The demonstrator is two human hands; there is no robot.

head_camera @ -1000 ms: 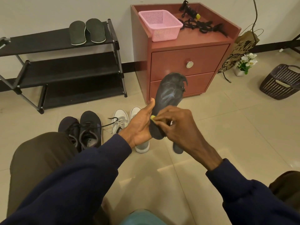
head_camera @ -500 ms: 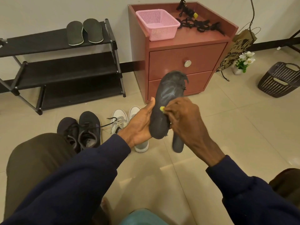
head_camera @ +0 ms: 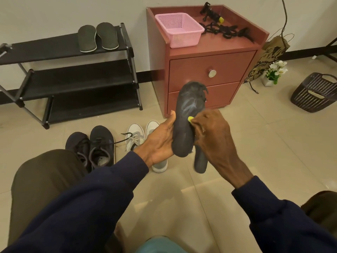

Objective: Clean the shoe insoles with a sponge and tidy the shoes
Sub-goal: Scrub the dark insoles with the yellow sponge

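My left hand (head_camera: 158,139) grips a dark grey insole (head_camera: 187,114) by its lower half and holds it upright, toe end up, with a pale smear near the top. My right hand (head_camera: 209,136) pinches a small yellow sponge (head_camera: 190,118) against the insole's middle; most of the sponge is hidden under the fingers. A second dark insole (head_camera: 200,161) lies on the floor below my right hand. A dark pair of shoes (head_camera: 94,145) and a white pair (head_camera: 142,134) stand on the floor. Two more insoles (head_camera: 97,38) rest on the rack's top shelf.
A black three-shelf shoe rack (head_camera: 73,79) stands at the left wall. A red-brown drawer cabinet (head_camera: 206,70) carries a pink basket (head_camera: 179,29) and black straps. A paper bag, a small flower pot (head_camera: 273,73) and a dark woven basket (head_camera: 315,92) sit at the right.
My right hand has slid the sponge up the insole, from near the heel to its middle. My left hand keeps the same hold.
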